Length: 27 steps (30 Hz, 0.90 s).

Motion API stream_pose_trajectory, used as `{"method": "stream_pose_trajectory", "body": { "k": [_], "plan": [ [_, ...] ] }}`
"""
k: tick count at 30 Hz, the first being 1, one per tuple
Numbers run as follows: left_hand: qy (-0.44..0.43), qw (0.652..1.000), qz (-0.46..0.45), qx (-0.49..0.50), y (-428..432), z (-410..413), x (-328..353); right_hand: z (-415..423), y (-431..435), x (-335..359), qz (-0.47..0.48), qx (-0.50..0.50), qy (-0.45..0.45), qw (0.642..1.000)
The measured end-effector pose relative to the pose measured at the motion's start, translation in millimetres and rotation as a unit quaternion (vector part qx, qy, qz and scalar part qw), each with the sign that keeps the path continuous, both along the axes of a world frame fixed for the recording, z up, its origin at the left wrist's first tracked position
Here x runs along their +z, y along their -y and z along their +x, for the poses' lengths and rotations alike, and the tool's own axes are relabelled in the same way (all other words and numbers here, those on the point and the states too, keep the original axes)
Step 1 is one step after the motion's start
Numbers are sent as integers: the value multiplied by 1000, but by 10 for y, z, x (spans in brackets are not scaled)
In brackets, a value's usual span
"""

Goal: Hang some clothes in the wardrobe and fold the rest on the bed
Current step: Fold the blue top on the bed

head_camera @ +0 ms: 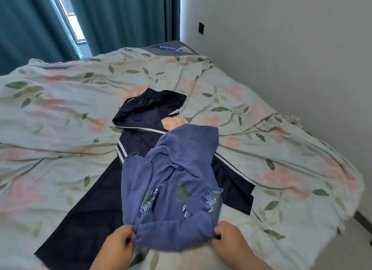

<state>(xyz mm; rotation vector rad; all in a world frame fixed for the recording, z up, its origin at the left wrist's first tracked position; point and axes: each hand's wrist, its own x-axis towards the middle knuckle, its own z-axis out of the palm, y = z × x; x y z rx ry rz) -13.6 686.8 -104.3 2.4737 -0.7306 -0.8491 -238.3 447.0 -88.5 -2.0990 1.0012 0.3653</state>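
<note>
A periwinkle-blue knitted hooded top with leaf embroidery (177, 181) lies along the middle of the bed (60, 108), its hood towards the far end and its hem at the near edge. The left hand (118, 242) pinches the hem's left corner with curled fingers, and the right hand (228, 239) pinches the hem's right corner the same way, so each grip is clenched on the cloth. Under the top, and partly covered by it, a dark navy satin garment with white stripe trim (96, 199) is spread out, one long panel running to the bed's near left edge and a shorter part showing to the right of the top. The bed wears a rumpled pale floral cover (261, 128), with broad open stretches left and right of the clothes. The bed's right edge runs close along a plain white wall (281, 38); a strip of floor shows at the near right corner. Teal curtains (120, 17) hang beyond the far left edge.
</note>
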Motion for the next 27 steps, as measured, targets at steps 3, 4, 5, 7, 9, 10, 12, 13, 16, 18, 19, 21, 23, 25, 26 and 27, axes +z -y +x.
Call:
{"method": "stream_pose_trajectory", "body": {
  "k": [3,4,5,7,9,10,12,13,16,18,19,21,23,25,26,27],
  "plan": [
    [-5,985,115,-128,-312,-309,-184,-244,-151,-78,54,122,-91,987],
    [-21,974,148,-169,-371,-377,-196,-308,-181,-83,76,172,-130,974],
    [-40,961,184,-204,-375,-433,-161,-334,-192,-71,92,206,-173,959],
    [-57,931,248,-262,-318,-457,-83,-331,-191,-58,93,249,-237,934],
    [-37,925,265,-269,-192,-406,4,-300,-175,-27,60,242,-244,937],
    [-19,935,252,-248,-127,-368,30,-284,-149,-36,35,215,-229,949],
    [11,962,202,-184,9,-291,5,-264,-116,-105,-2,88,-171,981],
    [17,971,170,-167,69,-270,-18,-235,-138,-153,2,25,-142,990],
    [-29,966,165,-198,148,-291,-136,-150,-303,-333,67,-73,-106,990],
    [-31,953,195,-231,128,-381,-233,-171,-418,-460,86,-123,-81,985],
    [-27,950,205,-235,112,-427,-271,-199,-464,-499,90,-140,-78,983],
    [-41,942,236,-235,75,-477,-338,-266,-501,-539,89,-171,-70,979],
    [-48,917,307,-251,74,-484,-327,-366,-454,-523,94,-220,-46,970],
    [-59,865,398,-300,107,-471,-230,-500,-329,-446,86,-245,-35,965],
    [-69,829,442,-335,129,-470,-160,-593,-242,-406,79,-258,-34,962],
    [-76,791,483,-369,144,-474,-75,-698,-155,-360,70,-274,-35,959]
  ]
}}
